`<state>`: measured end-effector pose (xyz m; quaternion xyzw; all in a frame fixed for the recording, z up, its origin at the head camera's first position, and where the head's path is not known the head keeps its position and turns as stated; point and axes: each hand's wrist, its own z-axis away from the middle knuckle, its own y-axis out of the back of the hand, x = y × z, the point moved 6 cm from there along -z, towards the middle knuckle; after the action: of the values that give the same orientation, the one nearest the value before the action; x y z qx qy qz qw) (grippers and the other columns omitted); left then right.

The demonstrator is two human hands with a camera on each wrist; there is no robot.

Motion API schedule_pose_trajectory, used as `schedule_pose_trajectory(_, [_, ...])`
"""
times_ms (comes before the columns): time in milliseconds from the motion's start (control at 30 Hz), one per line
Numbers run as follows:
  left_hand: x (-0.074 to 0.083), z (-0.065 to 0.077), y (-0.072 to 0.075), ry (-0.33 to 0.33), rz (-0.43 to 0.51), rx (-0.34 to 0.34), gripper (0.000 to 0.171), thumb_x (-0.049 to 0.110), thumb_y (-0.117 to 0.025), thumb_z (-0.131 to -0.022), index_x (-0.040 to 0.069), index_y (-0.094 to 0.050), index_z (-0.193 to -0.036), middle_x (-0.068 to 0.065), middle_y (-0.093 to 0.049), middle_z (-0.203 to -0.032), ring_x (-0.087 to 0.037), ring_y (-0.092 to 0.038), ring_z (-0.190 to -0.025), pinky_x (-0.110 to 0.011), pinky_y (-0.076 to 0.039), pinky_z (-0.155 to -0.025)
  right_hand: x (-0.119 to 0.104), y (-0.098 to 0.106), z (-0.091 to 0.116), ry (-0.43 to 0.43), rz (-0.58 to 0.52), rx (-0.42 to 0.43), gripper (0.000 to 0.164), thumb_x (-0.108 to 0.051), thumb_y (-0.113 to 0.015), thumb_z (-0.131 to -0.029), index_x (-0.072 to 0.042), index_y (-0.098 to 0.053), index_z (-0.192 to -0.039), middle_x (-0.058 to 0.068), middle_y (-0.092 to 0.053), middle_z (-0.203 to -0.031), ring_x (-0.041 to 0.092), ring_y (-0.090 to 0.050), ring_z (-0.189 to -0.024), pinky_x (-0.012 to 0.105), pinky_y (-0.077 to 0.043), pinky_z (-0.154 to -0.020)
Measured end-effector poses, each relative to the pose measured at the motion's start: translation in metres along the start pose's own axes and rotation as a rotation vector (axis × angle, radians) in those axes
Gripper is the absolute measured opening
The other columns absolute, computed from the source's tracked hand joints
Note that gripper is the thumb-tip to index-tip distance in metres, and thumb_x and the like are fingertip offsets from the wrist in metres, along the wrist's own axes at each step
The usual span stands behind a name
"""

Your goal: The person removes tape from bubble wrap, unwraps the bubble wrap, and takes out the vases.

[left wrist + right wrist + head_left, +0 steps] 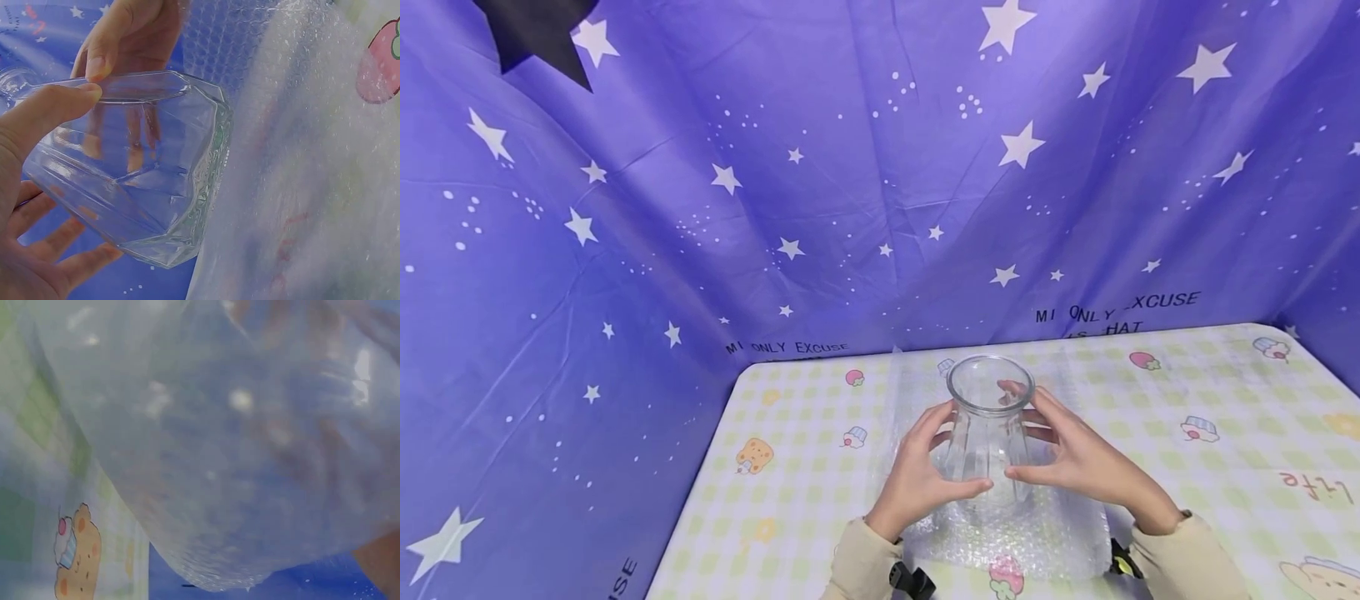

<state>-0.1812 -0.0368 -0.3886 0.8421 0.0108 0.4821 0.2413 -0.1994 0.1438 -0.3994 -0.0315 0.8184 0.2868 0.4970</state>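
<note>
A clear glass vase (988,446) with a round rim and a faceted body stands upright over a sheet of bubble wrap (1045,542). From the left side my left hand (919,477) holds it, thumb across the near face and fingers curved behind. My right hand (1081,457) grips the opposite side in the same way, the two thumbtips almost meeting. In the left wrist view the vase (147,181) shows its thick angular base, apart from the wrap there. Bubble wrap (187,456) fills most of the right wrist view, blurring the fingers behind it.
The table (805,467) has a green-and-white checked cover printed with cakes and strawberries. A purple curtain (850,200) with white stars hangs behind it and along the left side. Dark straps (912,581) show at the wrists.
</note>
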Motion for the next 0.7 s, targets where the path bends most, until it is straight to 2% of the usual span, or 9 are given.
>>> schedule_pose_trajectory(233, [0.010,-0.003,-0.002,-0.041,-0.019,0.003,0.090,0.012,-0.084,-0.065,0.008,-0.035,-0.140,-0.005,-0.045,-0.132,-0.019,-0.045,-0.119,-0.034,-0.046,-0.095,-0.006,0.007,0.003,0.018,0.039,-0.008,0.094,-0.020,-0.078,-0.074,-0.018,-0.019,-0.147,0.005,-0.022,-0.147,0.012,-0.039,-0.124,0.027,-0.043,-0.096])
schedule_pose_trajectory(333, [0.012,-0.005,-0.004,-0.047,-0.032,0.005,0.090,0.013,-0.084,-0.065,0.007,-0.035,-0.140,-0.003,-0.044,-0.132,-0.017,-0.045,-0.119,-0.034,-0.045,-0.095,-0.007,0.009,0.004,-0.008,0.046,-0.010,0.095,-0.022,-0.078,-0.074,-0.022,-0.017,-0.147,0.001,-0.020,-0.149,0.012,-0.039,-0.125,0.023,-0.042,-0.096])
schedule_pose_trajectory(467, [0.016,-0.007,-0.005,-0.047,-0.026,0.011,0.089,0.012,-0.084,-0.064,0.007,-0.036,-0.139,-0.003,-0.045,-0.132,-0.018,-0.045,-0.119,-0.034,-0.045,-0.096,-0.008,0.012,0.005,-0.034,0.049,-0.007,0.096,-0.022,-0.078,-0.073,-0.025,-0.017,-0.147,-0.004,-0.021,-0.148,0.014,-0.038,-0.126,0.023,-0.042,-0.097])
schedule_pose_trajectory(700, [0.026,-0.015,-0.011,-0.075,-0.056,0.010,0.091,0.012,-0.085,-0.063,0.008,-0.035,-0.139,-0.004,-0.044,-0.133,-0.020,-0.045,-0.119,-0.031,-0.045,-0.095,-0.012,0.026,0.009,-0.007,0.088,0.000,0.097,-0.017,-0.079,-0.072,-0.021,-0.017,-0.147,0.001,-0.024,-0.148,0.011,-0.040,-0.125,0.022,-0.042,-0.096])
